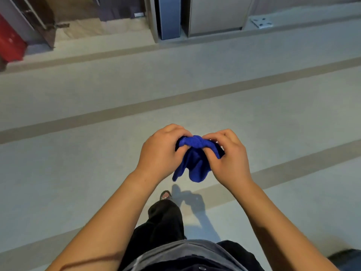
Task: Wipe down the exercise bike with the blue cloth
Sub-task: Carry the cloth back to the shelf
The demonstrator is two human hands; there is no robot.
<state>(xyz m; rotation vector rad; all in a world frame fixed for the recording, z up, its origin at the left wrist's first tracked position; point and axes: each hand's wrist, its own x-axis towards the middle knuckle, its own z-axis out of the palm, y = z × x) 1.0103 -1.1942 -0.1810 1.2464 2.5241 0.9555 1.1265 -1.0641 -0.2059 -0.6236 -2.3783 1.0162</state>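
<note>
As the person stands on the striped floor (78, 163), open on both sides, left hand (159, 153) and right hand (226, 157) pinch the bunched top of the blue cloth (195, 163), held in air between them. Long axis vertical; loose end hangs down. Far ahead, raised ledge (195, 45) and blue panel (169, 18) bound the floor.

The cloth (195, 161) hangs between the left hand (159, 151) and the right hand (227, 156), both gripping it, above the floor (78, 163). A shoe (165, 195) stands on the floor beneath the left hand (nearer the person). A plate (261, 22) lies on the ledge (302, 24) along the floor's far right edge.
</note>
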